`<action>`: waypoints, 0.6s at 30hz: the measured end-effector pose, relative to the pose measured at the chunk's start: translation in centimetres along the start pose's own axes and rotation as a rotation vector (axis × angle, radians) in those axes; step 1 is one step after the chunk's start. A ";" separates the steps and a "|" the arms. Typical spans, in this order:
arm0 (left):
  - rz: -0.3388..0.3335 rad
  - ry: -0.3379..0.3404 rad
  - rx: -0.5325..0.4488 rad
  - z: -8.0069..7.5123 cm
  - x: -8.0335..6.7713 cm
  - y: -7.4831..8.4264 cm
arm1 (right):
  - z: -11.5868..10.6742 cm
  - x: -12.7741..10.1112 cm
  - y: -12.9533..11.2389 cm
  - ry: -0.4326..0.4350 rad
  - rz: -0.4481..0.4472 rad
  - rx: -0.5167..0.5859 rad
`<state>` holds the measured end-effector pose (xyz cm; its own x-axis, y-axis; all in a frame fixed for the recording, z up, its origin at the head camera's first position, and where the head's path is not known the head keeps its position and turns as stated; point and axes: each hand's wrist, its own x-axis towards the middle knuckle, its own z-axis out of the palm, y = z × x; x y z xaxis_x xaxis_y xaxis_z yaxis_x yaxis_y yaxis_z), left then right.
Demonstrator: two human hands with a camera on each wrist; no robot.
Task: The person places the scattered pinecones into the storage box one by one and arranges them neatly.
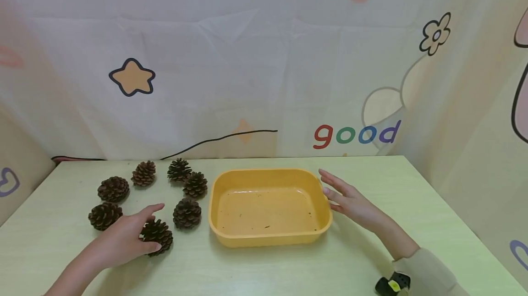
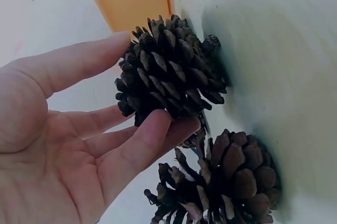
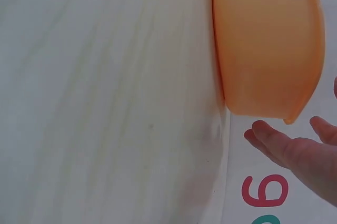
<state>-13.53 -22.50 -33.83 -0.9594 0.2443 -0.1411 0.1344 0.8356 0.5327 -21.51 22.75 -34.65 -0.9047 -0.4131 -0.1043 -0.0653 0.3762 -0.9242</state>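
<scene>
My left hand (image 1: 123,238) curls thumb and fingers round a brown, scaly pine cone (image 1: 157,235) on the pale green table (image 1: 264,268). My right hand (image 1: 350,202), fingers straight, rests beside the rim of the orange plastic rectangular tray (image 1: 270,206).

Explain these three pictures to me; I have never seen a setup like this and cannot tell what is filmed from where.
No machine here: a person works with two bare hands and wears three cameras. The wide picture comes from the head, looking down at a pale green table. The other two come from cameras on the wrists, so they look tilted and very close.

On the table lie seven pine cones to the left and a yellow tray in the middle, empty but for a few crumbs.

The left hand is on the nearest pine cone; the left wrist view shows fingers and thumb curled round it, with another cone beside.

The right hand is open, fingers straight, at the tray's right edge. The right wrist view shows the tray's outer wall and the fingertips beside it; whether they touch is unclear.
</scene>
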 end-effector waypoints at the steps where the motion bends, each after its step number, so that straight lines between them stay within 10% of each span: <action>1: -0.009 -0.006 0.011 0.0 0.1 0.1 | 0.0 0.0 0.1 -0.004 0.000 0.007; 18: -0.031 -0.016 0.143 -0.2 0.9 -0.3 | -0.5 0.6 1.0 -0.055 0.062 0.071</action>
<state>-14.43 -22.66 -33.98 -0.9598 0.2238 -0.1695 0.1395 0.9042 0.4038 -22.29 23.26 -35.45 -0.8812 -0.4371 -0.1801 0.0218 0.3430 -0.9391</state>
